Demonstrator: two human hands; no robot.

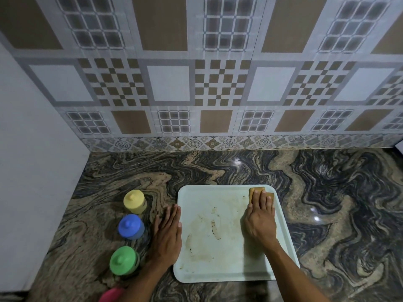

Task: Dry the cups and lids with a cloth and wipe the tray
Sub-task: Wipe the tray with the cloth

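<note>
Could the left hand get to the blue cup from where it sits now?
Probably yes. The left hand lies flat on the counter just right of the blue cup, with only bare counter between them. The yellow cup and green cup stand clear.

**Stone, plastic and cloth on a kitchen counter**

The swirled brown-and-black stone countertop (327,192) is polished and glossy, with bright glints of light. The pale rectangular plastic tray (218,273) looks smooth and matt, smeared with brown stains. The folded tan cloth (257,190) appears soft and dull. The yellow lidded cup (134,201), blue lidded cup (130,226) and green lidded cup (123,260) look like smooth plastic. The patterned wall tiles (170,83) have a faint sheen.
</note>
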